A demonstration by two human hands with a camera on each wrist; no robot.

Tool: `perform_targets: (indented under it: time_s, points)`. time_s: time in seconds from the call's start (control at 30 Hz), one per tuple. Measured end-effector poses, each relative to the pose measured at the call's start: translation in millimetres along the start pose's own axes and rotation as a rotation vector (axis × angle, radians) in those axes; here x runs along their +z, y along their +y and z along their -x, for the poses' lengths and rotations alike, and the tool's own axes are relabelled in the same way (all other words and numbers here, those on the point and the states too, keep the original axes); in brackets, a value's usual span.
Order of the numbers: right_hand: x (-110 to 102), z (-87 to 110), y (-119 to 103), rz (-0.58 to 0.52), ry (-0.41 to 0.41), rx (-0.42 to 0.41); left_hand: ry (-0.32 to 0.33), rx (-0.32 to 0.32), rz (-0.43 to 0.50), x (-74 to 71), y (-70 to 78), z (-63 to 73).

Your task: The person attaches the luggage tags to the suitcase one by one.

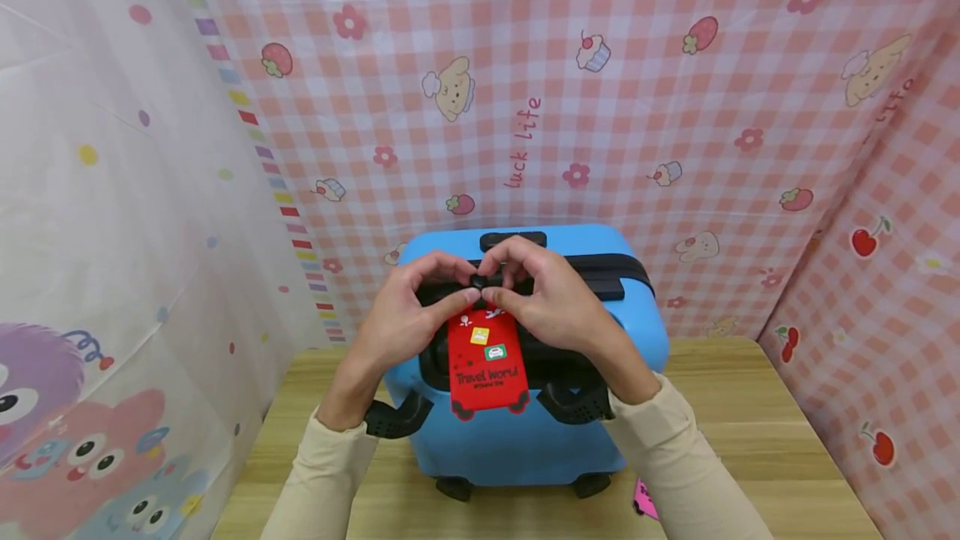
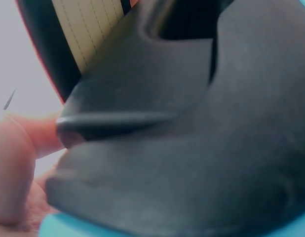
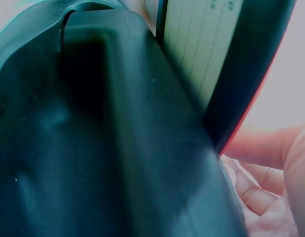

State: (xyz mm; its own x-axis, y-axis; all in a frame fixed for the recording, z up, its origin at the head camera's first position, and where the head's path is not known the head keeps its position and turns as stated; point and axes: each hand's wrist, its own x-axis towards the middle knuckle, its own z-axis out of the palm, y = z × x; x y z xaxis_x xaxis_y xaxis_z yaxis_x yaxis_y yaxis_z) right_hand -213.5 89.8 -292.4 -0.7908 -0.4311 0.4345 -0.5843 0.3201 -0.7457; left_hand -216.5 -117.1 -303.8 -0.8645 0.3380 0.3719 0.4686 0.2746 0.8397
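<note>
A blue suitcase (image 1: 517, 444) stands upright on the wooden table, its black top handle (image 2: 157, 163) filling much of both wrist views. A red luggage tag (image 1: 487, 377) printed "Travel World" hangs in front of that handle. At its upper end, the left hand (image 1: 405, 311) and right hand (image 1: 553, 302) meet, each pinching the tag's small black strap (image 1: 478, 281) between thumb and fingers. Fingers cover most of the strap. The tag's dark back with a lined cream card (image 3: 197, 49) shows in both wrist views.
A pink tag (image 1: 646, 499) lies on the wooden table (image 1: 727, 415), partly behind the right sleeve. Black wrist mounts (image 1: 401, 415) sit under both wrists. A checked cloth (image 1: 525, 65) hangs close behind the suitcase, with a white patterned cloth (image 1: 150, 215) at the left.
</note>
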Motion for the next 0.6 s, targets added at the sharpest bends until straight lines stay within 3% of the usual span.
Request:
perform_targets:
  time_s: [0.6]
  points:
    - [1.9, -0.1, -2.7, 0.004, 0.019, -0.01, 0.038, 0.009, -0.026, 1.9, -0.3, -0.3]
